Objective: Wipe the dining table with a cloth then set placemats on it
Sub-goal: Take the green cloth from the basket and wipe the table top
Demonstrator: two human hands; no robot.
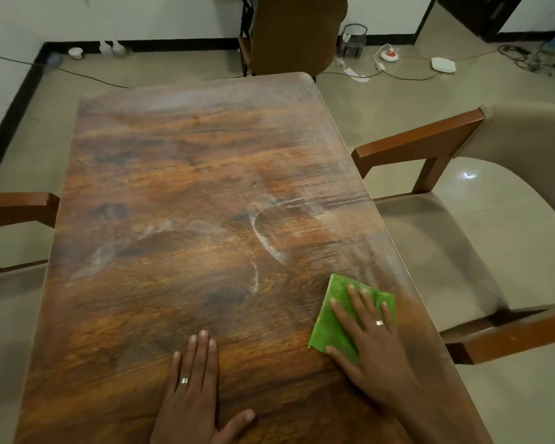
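The wooden dining table (186,174) fills the middle of the head view, with whitish streaks and curved smears across its far and right parts. A folded green cloth (332,318) lies flat near the table's right front edge. My right hand (370,344) presses down on the cloth with fingers spread over it. Flat on the bare wood to the left of the cloth rests my left hand (194,395), fingers together, holding nothing. No placemats are in view.
A beige armchair (455,238) with wooden arms stands close against the table's right side. Another chair's arm (16,206) shows at the left, and a brown chair (295,33) at the far end. Cables and a power strip (390,56) lie on the floor.
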